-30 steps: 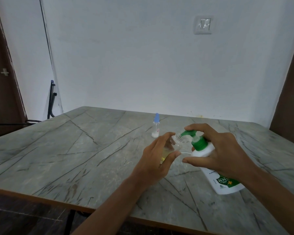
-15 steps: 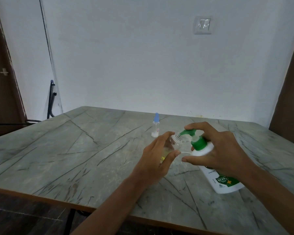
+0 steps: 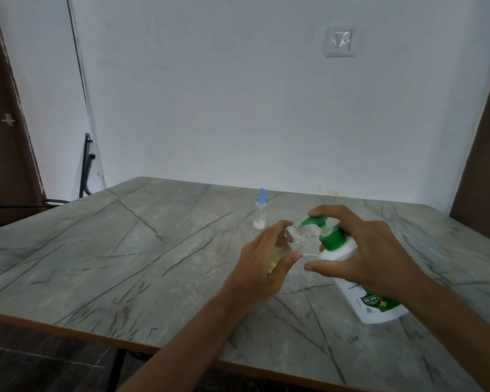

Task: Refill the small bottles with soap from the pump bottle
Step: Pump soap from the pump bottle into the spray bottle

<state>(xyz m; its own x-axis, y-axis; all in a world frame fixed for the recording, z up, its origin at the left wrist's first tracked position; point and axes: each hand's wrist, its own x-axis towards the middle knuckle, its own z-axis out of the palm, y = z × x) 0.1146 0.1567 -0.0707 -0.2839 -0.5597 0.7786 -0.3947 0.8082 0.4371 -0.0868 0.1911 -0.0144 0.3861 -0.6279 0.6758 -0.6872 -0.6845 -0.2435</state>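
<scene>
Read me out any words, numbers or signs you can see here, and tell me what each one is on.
"99.99%": green label of the pump bottle, beside a yellow plus sign.
Smaller print on that label and above it: too small to read.
Red mark on the blue-capped small bottle: blurred, unreadable.

I count two small bottles, an open clear bottle and a blue-capped bottle; one pump bottle; two hands, left hand and right hand; one table; one wall switch.
</scene>
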